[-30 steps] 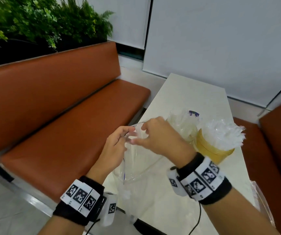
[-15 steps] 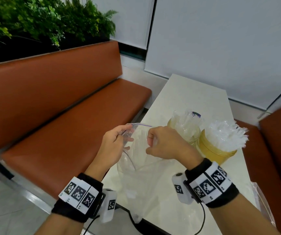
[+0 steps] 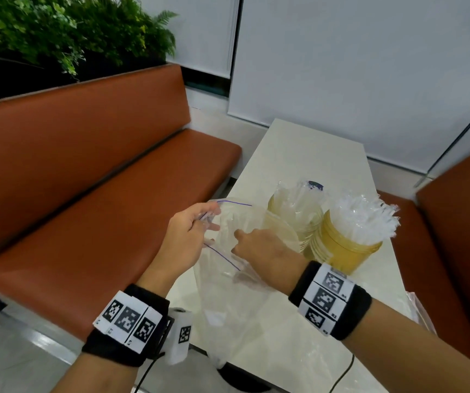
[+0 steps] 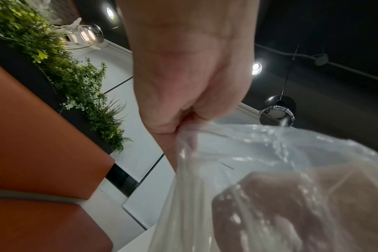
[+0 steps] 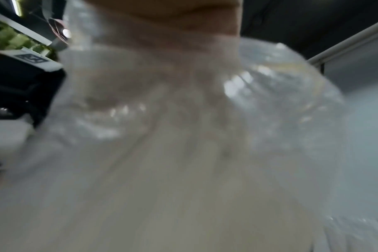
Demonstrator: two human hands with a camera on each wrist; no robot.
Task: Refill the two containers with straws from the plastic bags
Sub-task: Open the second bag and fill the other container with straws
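Two hands: both work on one clear plastic bag (image 3: pixel 228 302) that hangs over the near edge of the surface (image 3: pixel 313 154).
Left hand (image 3: pixel 184 236): its fingers (image 3: pixel 204 221) pinch the bag's mouth at about 9 o'clock of the opening, lifting that lip so the mouth stays wide.
Right hand (image 3: pixel 265 248): it reaches into the open mouth from 5 o'clock; I cannot tell how its fingers lie, since the right wrist view is a blur of plastic.
Straws in the bag (image 3: pixel 236 236): faint pale lengths inside; whether any is gripped is unclear.
Containers: two amber tubs, left one (image 3: pixel 304 228) and right one (image 3: pixel 347 251), touch each other at 2 o'clock from the hands, close enough for a short carry.
Filled straws (image 3: pixel 364 217): they already fan out of the right tub.
Judgement: a handful is probably being fetched.
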